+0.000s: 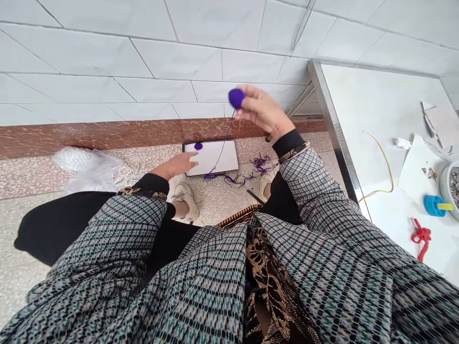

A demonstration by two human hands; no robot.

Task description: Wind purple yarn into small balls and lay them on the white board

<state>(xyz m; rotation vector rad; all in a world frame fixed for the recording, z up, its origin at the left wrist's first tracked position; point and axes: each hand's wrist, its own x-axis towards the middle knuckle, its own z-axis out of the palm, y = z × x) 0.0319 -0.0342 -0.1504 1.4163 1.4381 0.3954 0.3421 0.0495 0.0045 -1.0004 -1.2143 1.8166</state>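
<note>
Raised in front of the tiled wall, my right hand (261,109) grips a small purple yarn ball (236,98) between thumb and fingers. A single strand (224,138) runs from it down to a loose purple tangle (263,163) on the floor, part of which crosses the front edge of a white board (211,162) with a dark rim. Over the board's left side reaches my left hand (181,164), holding nothing, its fingers stretched out and apart. Just beyond those fingertips, a second purple ball (198,146) rests on the board's far left corner.
White yarn in a clear plastic bag (89,167) lies on the floor at left. At right stands a white table (358,110) with a metal edge, bearing a yellow cord (389,172), a red knotted cord (421,235), a blue spool-like piece (433,205) and a bowl (448,186).
</note>
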